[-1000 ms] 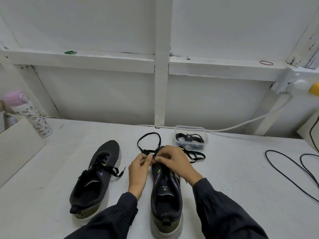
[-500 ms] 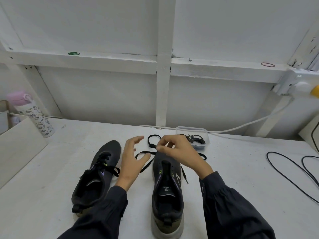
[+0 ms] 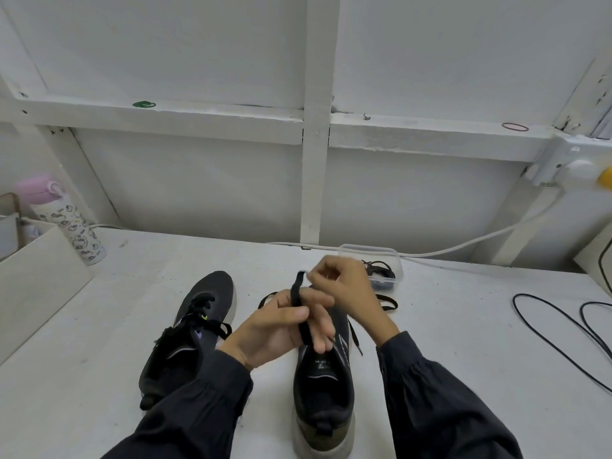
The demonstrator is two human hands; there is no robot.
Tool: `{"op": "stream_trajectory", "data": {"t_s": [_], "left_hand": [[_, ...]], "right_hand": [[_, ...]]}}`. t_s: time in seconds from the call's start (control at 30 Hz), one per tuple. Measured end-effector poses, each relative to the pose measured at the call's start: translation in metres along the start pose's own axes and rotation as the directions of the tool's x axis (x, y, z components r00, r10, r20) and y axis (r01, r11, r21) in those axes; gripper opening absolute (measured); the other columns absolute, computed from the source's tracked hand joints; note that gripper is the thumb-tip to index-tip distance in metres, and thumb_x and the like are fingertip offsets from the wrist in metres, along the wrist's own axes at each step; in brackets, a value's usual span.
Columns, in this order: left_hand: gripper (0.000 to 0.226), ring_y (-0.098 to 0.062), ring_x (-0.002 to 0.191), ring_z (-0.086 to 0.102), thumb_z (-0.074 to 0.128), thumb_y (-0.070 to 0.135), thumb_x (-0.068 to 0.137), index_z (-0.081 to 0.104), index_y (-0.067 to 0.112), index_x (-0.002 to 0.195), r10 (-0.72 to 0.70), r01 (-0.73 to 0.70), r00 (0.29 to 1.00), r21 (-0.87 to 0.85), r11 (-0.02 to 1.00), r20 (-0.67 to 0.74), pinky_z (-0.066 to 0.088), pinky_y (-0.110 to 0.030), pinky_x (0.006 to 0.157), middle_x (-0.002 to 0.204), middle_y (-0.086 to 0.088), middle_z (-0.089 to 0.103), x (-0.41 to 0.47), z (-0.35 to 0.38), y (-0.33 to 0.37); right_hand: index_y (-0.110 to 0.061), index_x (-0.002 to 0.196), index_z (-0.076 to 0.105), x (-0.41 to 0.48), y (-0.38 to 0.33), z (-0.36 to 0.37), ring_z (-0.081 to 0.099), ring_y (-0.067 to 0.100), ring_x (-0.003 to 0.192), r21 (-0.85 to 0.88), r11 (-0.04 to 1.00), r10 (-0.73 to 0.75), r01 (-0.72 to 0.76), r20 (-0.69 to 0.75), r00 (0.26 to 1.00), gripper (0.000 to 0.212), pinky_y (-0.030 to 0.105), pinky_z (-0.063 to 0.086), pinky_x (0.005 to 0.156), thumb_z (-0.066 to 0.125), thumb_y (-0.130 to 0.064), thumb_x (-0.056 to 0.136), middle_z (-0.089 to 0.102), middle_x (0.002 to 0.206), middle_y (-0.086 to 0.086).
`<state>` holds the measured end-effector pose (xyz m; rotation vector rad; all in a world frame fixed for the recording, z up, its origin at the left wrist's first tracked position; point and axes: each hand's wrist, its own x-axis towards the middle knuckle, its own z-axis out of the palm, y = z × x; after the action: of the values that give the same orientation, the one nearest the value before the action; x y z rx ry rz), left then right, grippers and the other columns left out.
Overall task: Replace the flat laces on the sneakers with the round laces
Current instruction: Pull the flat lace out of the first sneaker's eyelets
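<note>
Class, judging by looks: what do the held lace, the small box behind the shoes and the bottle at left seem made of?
The lace: matte black woven fabric, likely; it bends limply. The box: clear plastic; walls are see-through. The bottle: printed white body, pink lid; plastic or coated metal, unclear.

Bright, flat, diffuse light, source not evident, no glare. Only faint soft shadow beside the near sneaker (image 3: 323, 389) on the white table (image 3: 463, 329). Right hand (image 3: 341, 286) and flat lace (image 3: 295, 294) tip motion-blurred; left hand (image 3: 275, 326) sharper. Wide-angle distortion bows the wall beam (image 3: 165, 117) towards the edges; pink bottle (image 3: 66, 220) soft.
</note>
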<state>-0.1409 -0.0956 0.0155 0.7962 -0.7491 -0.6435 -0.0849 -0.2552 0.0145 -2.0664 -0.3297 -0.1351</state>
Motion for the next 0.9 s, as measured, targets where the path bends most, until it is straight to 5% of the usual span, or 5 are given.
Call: {"op": "stream_trajectory", "data": {"t_s": [0.1,0.3,0.53,0.67,0.9], "left_hand": [[0.045,-0.024,0.106,0.067,0.044,0.007,0.099,0.044,0.011,0.144,0.074,-0.079,0.997,-0.182,0.98,-0.034,0.049,-0.036,0.097,0.128,-0.015,0.063,0.009,0.008,0.008],[0.039,-0.031,0.128,0.054,0.045,-0.002,0.093,0.058,0.001,0.129,0.115,-0.034,0.867,0.172,0.984,-0.484,0.047,-0.032,0.103,0.134,-0.017,0.059,0.017,-0.001,0.016],[0.035,-0.022,0.105,0.066,0.046,0.008,0.092,0.063,-0.001,0.121,-0.024,0.119,0.856,0.151,0.981,-0.517,0.052,-0.025,0.087,0.115,-0.016,0.068,0.011,0.007,0.008],[0.038,-0.02,0.107,0.066,0.041,0.016,0.092,0.075,0.007,0.106,-0.048,0.077,0.87,0.04,0.996,-0.491,0.052,-0.028,0.09,0.114,-0.011,0.07,0.014,0.016,0.016],[0.028,-0.03,0.116,0.063,0.044,0.015,0.1,0.066,0.004,0.113,-0.125,0.231,0.88,0.183,0.956,-0.459,0.049,-0.038,0.099,0.118,-0.016,0.067,0.012,0.017,0.01]], "right_hand": [[-0.03,0.066,0.062,-0.025,-0.001,0.009,0.058,0.004,0.063,-0.116,0.991,-0.041,0.063,0.189,0.981,0.018,0.033,0.047,0.061,0.056,-0.047,0.069,0.064,0.063,-0.01],[-0.026,0.068,0.066,-0.05,-0.016,-0.017,0.058,0.01,0.063,-0.088,0.973,-0.185,0.213,0.249,0.951,0.007,0.026,0.044,0.06,0.068,-0.024,0.075,0.06,0.065,-0.016],[-0.025,0.072,0.065,-0.039,-0.051,-0.049,0.054,0.01,0.063,-0.161,0.929,-0.306,0.334,0.176,0.936,0.01,0.031,0.045,0.058,0.06,-0.032,0.077,0.057,0.064,-0.013],[-0.026,0.079,0.061,-0.033,-0.056,-0.046,0.049,0.005,0.073,-0.272,0.882,-0.359,0.386,0.142,0.922,0.016,0.036,0.046,0.064,0.053,-0.039,0.084,0.053,0.072,-0.016],[-0.02,0.079,0.06,-0.024,-0.05,-0.029,0.045,0.006,0.079,-0.301,0.855,-0.415,0.423,0.093,0.905,0.014,0.03,0.04,0.068,0.058,-0.031,0.087,0.051,0.078,-0.015]]}}
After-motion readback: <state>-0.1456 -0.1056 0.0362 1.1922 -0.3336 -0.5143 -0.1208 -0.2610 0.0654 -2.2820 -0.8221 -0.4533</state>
